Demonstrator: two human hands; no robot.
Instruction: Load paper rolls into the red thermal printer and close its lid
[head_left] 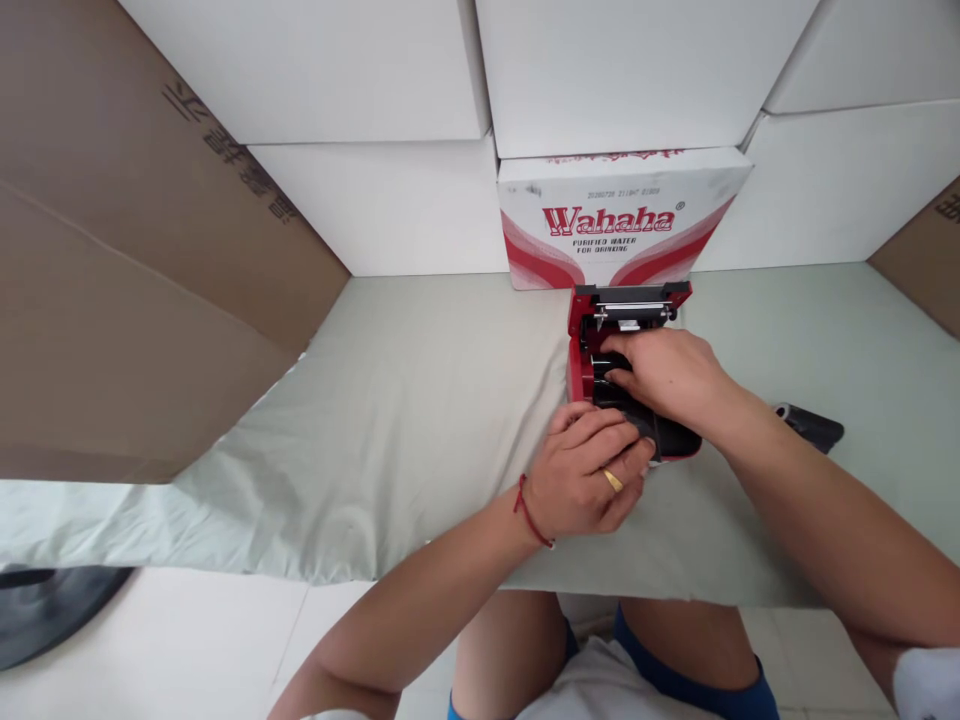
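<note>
A small red and black device [582, 352] with its lid flipped up lies on a pale green cloth-covered table [420, 400]. My right hand [670, 377] reaches into the device's open black compartment, fingers curled on a black part inside. My left hand [589, 472], wearing a gold ring and a red string bracelet, curls its fingers against the device's near front edge. What the fingertips grip is hidden.
A white and red "Wahaha" carton [622, 215] stands right behind the device, among stacked white boxes [375, 120]. Brown cardboard [135, 260] leans at the left. A dark object [814, 425] lies at the right behind my forearm. A black disc [45, 610] sits on the floor.
</note>
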